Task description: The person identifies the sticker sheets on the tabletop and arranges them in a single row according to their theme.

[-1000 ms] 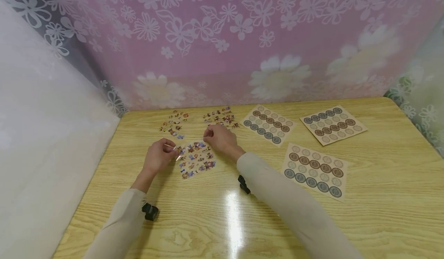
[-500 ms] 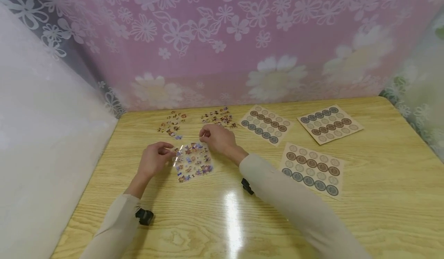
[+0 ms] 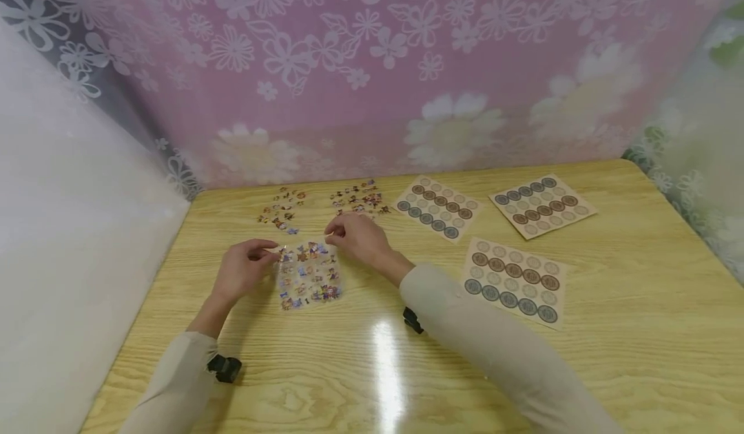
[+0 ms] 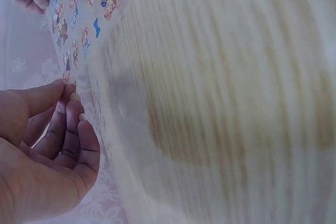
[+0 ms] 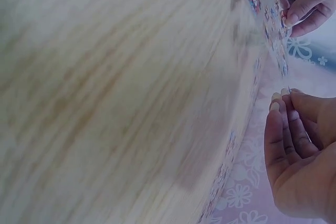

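Head view: one clear sticker sheet (image 3: 309, 276) is held between my left hand (image 3: 244, 269) and my right hand (image 3: 361, 239) over the worktop (image 3: 325, 369); here alone I see three tan sheets (image 3: 438, 208) of round prints, with two sticker groups (image 3: 281, 211) behind. Left wrist view: my left fingers (image 4: 73, 129) are nearly closed, pinching one corner, near one blue bone print (image 4: 96, 27). Right wrist view: my right fingers (image 5: 281, 140), just as narrow, pinch another corner, the sheet raised off the worktop.

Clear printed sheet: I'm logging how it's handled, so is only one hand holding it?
No, the left hand and right hand each pinch the clear printed sheet.
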Demonstrator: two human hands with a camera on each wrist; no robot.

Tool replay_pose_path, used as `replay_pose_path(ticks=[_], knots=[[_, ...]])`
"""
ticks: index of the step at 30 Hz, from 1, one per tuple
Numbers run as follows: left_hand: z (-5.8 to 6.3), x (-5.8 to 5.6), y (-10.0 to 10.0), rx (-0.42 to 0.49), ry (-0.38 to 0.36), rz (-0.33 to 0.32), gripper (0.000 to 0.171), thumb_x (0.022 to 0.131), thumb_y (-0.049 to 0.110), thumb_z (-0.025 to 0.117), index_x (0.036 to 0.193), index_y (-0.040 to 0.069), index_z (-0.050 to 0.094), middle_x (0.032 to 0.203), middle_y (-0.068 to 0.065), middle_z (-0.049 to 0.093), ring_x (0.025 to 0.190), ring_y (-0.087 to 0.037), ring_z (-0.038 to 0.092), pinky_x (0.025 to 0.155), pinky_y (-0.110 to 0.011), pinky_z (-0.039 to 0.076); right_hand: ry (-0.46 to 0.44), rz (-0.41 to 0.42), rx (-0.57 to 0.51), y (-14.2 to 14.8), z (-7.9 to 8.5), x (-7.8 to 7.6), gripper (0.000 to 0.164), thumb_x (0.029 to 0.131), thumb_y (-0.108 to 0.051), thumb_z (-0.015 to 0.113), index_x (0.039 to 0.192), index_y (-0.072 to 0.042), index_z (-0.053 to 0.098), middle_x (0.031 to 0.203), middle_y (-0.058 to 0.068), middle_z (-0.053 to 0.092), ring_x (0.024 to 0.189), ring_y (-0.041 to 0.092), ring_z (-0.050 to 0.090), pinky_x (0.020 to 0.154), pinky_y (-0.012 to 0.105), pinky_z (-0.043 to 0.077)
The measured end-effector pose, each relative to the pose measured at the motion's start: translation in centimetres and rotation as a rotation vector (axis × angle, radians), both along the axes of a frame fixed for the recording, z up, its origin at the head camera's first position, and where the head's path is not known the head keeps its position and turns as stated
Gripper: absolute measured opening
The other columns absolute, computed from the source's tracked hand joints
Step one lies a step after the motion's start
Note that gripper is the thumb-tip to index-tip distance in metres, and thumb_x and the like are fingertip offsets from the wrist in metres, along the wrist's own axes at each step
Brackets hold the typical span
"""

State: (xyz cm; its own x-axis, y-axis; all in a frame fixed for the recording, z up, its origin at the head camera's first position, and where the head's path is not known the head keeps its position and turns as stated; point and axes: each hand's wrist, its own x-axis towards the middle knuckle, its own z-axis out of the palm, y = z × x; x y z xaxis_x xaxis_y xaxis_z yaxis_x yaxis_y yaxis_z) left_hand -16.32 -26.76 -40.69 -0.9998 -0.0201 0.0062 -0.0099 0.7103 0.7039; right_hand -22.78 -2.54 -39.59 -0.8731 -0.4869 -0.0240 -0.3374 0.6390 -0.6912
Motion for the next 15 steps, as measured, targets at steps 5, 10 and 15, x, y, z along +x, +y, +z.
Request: replay_pose_path(ticks=[5,10,15], knots=[[0.1,0.4,-0.7,-0.016,0.011,-0.014,0.028,0.094,0.015,0.063,0.118,0.001,0.065,0.092,-0.013,0.069,0.084,-0.028,0.064,0.061,-0.033,0.048,-0.019,0.017,-0.049,-0.5,0.1,0.5,0.019,0.094,-0.025,0.064,0.108,-0.014,0.07,0.094,-0.006,0.066,0.084,0.007,0.06,0.072,0.027,0.049],[0.2,0.8,-1.4,-0.011,0.025,-0.03,0.028,0.094,0.014,0.063,0.117,0.0,0.065,0.091,-0.013,0.068,0.084,-0.029,0.064,0.061,-0.032,0.048,-0.039,0.028,-0.095,-1.0,-0.1,1.0,0.018,0.093,-0.023,0.064,0.107,-0.012,0.071,0.091,-0.006,0.066,0.081,0.006,0.059,0.071,0.024,0.049],[0.1,1.2,-2.5,-0.017,0.019,-0.039,0.029,0.095,0.017,0.062,0.119,0.002,0.065,0.093,-0.012,0.068,0.085,-0.029,0.064,0.062,-0.032,0.048,-0.057,0.042,-0.137,-1.9,-0.5,1.7,0.018,0.094,-0.021,0.064,0.107,-0.011,0.071,0.088,-0.006,0.066,0.079,0.005,0.059,0.07,0.023,0.049]])
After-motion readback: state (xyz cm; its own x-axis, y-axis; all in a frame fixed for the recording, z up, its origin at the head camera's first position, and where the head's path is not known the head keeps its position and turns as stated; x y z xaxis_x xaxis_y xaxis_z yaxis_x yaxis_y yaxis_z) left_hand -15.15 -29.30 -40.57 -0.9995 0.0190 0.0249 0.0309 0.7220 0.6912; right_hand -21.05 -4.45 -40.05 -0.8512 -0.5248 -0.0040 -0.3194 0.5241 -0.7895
